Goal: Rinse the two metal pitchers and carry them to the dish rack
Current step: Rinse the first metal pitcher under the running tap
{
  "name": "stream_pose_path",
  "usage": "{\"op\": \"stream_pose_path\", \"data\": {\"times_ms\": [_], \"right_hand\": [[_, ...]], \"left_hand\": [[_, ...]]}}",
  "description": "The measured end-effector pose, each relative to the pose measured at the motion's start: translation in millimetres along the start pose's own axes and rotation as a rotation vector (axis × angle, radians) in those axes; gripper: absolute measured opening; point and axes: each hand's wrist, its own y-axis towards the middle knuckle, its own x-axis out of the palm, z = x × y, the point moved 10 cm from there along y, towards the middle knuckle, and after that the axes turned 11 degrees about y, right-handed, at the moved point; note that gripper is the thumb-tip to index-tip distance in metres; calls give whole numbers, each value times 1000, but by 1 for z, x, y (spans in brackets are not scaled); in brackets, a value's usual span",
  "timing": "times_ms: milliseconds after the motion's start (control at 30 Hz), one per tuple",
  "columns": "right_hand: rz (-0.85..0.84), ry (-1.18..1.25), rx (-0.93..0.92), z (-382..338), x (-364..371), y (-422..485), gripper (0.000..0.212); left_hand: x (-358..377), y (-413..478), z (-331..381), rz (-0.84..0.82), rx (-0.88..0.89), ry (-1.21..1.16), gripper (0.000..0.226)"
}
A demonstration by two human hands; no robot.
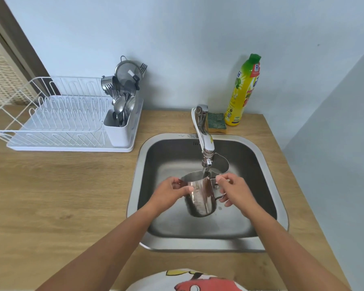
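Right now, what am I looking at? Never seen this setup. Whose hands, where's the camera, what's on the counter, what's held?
No robot here: a person's bare hands, filmed by one wide-angle camera on their head, looking down. The left hand grips the body of a metal pitcher under the faucet; the right hand holds its handle. A second pitcher sits behind it in the sink. On the wooden counter: a white dish rack with cutlery at left, and a sponge and a yellow soap bottle behind the sink.
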Motion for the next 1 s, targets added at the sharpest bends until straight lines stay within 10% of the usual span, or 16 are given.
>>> {"op": "stream_pose_path", "data": {"times_ms": [1000], "right_hand": [[22,140,-4,5,2,5,13]], "left_hand": [[-22,3,38,94,111,173,51]]}}
